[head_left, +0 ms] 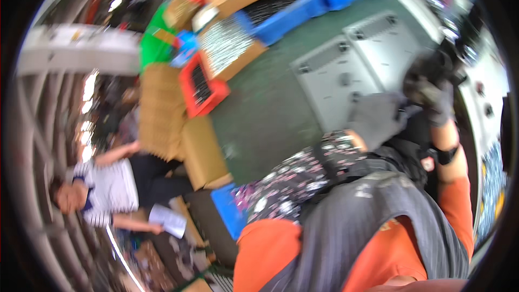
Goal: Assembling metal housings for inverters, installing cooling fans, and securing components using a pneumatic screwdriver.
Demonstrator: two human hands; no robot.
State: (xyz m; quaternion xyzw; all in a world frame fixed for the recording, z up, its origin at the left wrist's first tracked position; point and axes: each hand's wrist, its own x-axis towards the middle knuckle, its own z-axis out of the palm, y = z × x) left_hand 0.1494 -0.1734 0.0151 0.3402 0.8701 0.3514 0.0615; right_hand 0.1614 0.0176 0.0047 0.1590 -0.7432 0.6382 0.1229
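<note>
My left hand [378, 121], in a grey glove below a dark flowered sleeve, reaches over the near edge of a light grey flat panel [327, 84]. Its fingers point to the right and are smeared by motion. My right hand [440, 105], gloved too and with a black band at the wrist, is raised close beside it. The right fingers are curled at a dark, blurred object [427, 73] whose kind I cannot make out. A second grey panel [386, 48] lies alongside the first. Both panels carry small black fittings near their corners.
The green tabletop [251, 113] bears blue bins [286, 21] of dark parts, a red bin [208, 89] and open cardboard boxes [230, 48]. White equipment [481, 92] stands along the right edge. At the left, a person [116, 186] holds a white sheet [167, 220].
</note>
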